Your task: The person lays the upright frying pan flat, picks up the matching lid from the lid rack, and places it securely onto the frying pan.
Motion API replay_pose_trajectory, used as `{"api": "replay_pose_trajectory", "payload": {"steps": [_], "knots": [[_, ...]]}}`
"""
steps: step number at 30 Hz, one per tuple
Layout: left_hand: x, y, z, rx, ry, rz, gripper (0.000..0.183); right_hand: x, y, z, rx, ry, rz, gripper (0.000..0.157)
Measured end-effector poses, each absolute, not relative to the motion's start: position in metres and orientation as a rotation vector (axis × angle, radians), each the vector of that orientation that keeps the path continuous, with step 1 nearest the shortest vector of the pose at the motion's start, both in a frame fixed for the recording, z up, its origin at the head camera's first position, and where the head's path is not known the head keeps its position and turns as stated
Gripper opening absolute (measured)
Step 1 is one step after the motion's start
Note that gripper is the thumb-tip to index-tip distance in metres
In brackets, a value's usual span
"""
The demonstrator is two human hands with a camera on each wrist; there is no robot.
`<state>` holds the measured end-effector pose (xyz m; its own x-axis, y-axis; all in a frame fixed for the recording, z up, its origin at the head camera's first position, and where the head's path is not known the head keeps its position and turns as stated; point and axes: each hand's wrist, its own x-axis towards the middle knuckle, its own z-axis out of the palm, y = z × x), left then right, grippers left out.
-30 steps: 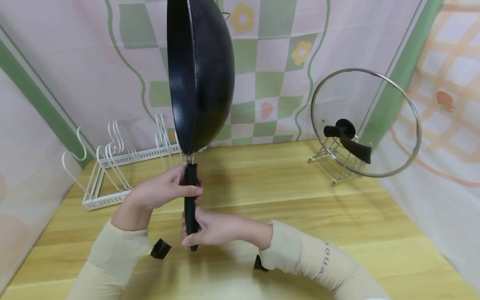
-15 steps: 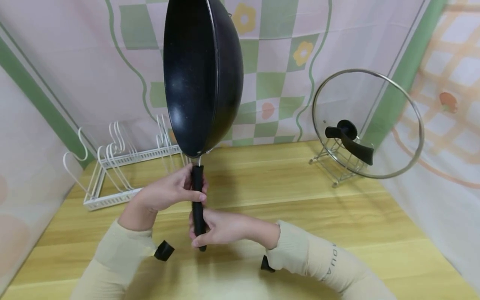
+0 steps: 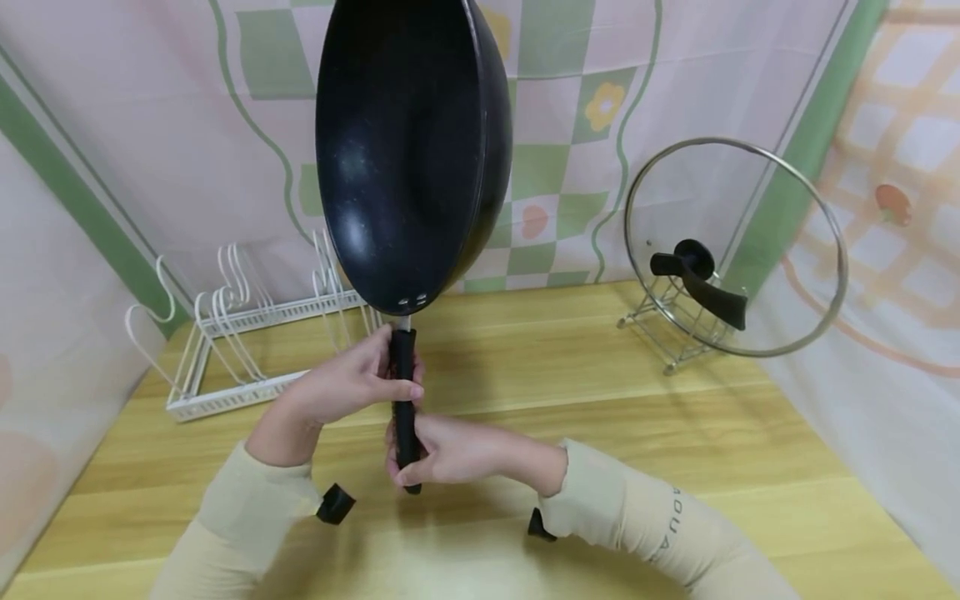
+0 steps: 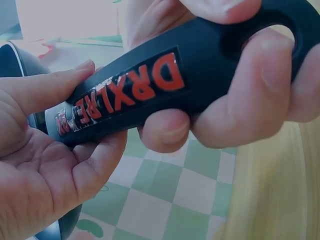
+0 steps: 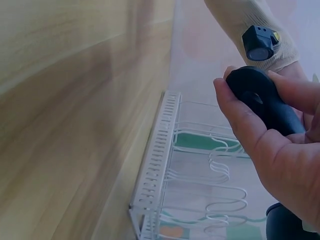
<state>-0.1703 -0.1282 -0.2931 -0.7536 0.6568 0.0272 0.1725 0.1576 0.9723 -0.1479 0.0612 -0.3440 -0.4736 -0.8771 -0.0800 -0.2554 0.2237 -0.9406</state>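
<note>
1. Where the scene reaches furthest back, a patterned cloth [image 3: 551, 171] fills the upper part of the head view, checked green and white at the centre.
2. Across the lower half lies a wooden table [image 3: 562, 392].
3. At the upper centre, held above the table, is a deep black pan [image 3: 397, 158]; its handle points down, its hollow faces the viewer and slightly left, and its top is cut off by the frame edge.
4. A glass lid [image 3: 742, 250] leans at the right of the frame, on a wire stand [image 3: 647, 345].
5. At centre left, a white rack [image 3: 225, 402] stands on the table, partly behind the pan and one forearm.
6. Just below the middle, the left hand [image 3: 352, 383] has thumb and fingers clamped round the upper handle [image 3: 406, 425]; the right hand [image 3: 446, 454] grips its lower end, directly beneath.
7. Towards the lower centre, a small black block [image 3: 335, 504] sits at the left wrist, another [image 3: 542, 526] at the right.
8. Red lettering [image 4: 135, 87] runs along the handle, mid-frame in the left wrist view.
</note>
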Motion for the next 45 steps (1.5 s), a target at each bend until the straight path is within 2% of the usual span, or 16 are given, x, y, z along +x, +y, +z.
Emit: {"api": "replay_pose_trajectory", "payload": {"steps": [7, 18, 28, 45], "knots": [[-0.169, -0.126, -0.299, 0.785, 2.032, 1.64, 0.036, -0.143, 0.059, -0.349, -0.989, 1.861, -1.316, 0.032], [-0.169, -0.124, -0.301, 0.792, 2.117, 1.594, 0.039, -0.141, 0.057, -0.359, -0.984, 1.9, -1.425, 0.022], [-0.17, -0.122, -0.304, 0.764, 2.152, 1.532, 0.039, -0.137, 0.054, -0.363, -0.881, 1.791, -1.513, 0.032], [-0.172, -0.119, -0.307, 0.771, 2.134, 1.518, 0.04, -0.137, 0.055, -0.368, -0.904, 1.719, -1.569, 0.031]]}}
